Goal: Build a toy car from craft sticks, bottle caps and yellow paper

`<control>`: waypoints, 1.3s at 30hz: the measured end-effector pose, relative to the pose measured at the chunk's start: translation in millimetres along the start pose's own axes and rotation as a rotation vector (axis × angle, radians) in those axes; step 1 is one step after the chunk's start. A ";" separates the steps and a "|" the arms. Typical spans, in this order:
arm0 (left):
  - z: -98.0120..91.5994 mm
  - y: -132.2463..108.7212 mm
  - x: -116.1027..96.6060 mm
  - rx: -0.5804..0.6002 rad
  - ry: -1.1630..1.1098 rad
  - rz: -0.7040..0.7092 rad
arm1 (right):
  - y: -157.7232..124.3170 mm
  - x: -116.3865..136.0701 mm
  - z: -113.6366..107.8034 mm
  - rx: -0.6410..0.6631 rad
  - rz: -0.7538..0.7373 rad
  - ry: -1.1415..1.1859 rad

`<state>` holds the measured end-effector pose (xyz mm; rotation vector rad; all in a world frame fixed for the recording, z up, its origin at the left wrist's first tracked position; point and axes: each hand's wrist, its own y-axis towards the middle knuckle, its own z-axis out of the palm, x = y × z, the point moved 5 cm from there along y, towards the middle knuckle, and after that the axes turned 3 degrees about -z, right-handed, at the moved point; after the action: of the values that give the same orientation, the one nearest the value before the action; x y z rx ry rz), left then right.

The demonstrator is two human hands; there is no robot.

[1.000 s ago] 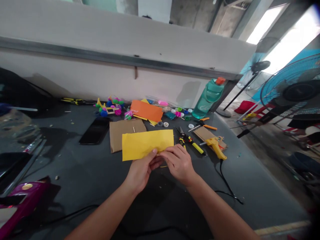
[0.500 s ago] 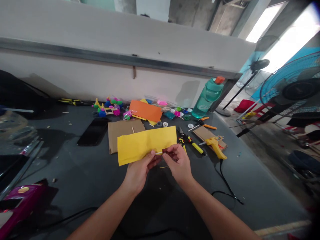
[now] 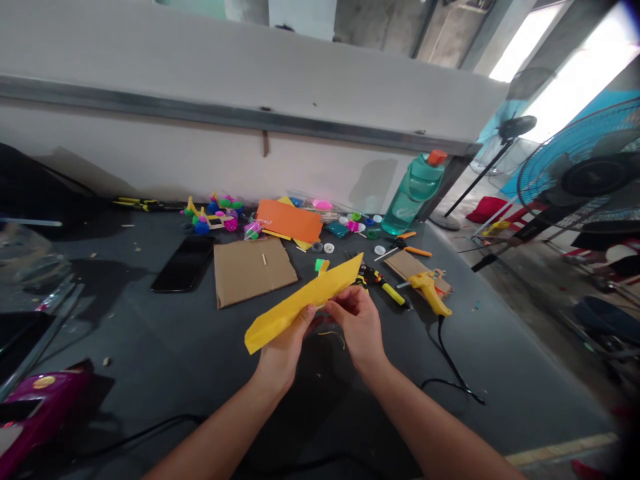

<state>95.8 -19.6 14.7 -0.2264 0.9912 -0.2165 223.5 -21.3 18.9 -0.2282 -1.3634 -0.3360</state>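
My left hand (image 3: 281,357) holds a yellow sheet (image 3: 300,303), its thumb on the near face and its fingers hidden beneath. The sheet is tilted and shows as a narrow strip running up to the right. At its near edge, my right hand (image 3: 363,330) pinches a thin white stick (image 3: 321,307), mostly covered by the fingertips. Beyond the sheet lies brown cardboard (image 3: 250,277) with a small wooden piece (image 3: 265,259) on it. Pliers with yellow-black handles (image 3: 390,291) rest past my right hand, next to a small green-and-yellow piece (image 3: 320,265).
A yellow glue gun (image 3: 430,293) with a black cord lies at right on more cardboard. A teal bottle (image 3: 413,193) stands at the back. A phone (image 3: 183,265), orange sheet (image 3: 289,221), colourful small parts (image 3: 215,215) and a magenta object (image 3: 47,407) are also on the table.
The yellow sheet has tipped from facing me to a steep slant, its left end lower and nearer. The cardboard and the green-and-yellow piece behind it now show more.
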 end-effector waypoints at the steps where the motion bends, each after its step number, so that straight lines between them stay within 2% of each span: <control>1: 0.6 0.3 0.8 0.007 -0.002 -0.006 | -0.5 -0.4 0.8 -0.001 0.026 0.022; 5: 0.9 2.0 4.9 0.030 -0.009 -0.030 | -1.7 -2.8 4.1 0.014 0.096 0.131; 9: 0.3 3.4 8.3 0.049 -0.008 -0.030 | -0.8 -6.3 4.3 0.027 0.104 0.182; 14: -3.2 3.2 6.1 -0.020 -0.026 0.002 | 1.7 -6.9 0.0 0.000 0.071 0.069; 23: -7.5 10.3 8.4 -0.026 0.112 -0.121 | 12.0 -2.8 -6.8 -0.019 -0.047 -0.074; 26: -6.8 14.2 4.7 0.003 0.122 -0.107 | 12.8 -1.0 -2.6 0.013 -0.054 -0.031; 33: -14.8 18.7 -3.8 -0.042 -0.022 -0.086 | 4.7 -3.4 10.9 0.059 0.042 0.137; 39: -14.8 14.4 -1.0 -0.057 -0.001 -0.053 | -2.2 -8.4 15.3 0.132 0.148 0.088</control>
<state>83.8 -6.9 3.5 -0.3050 0.9916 -0.2366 207.3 -17.1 13.6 -0.2012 -1.2686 -0.1308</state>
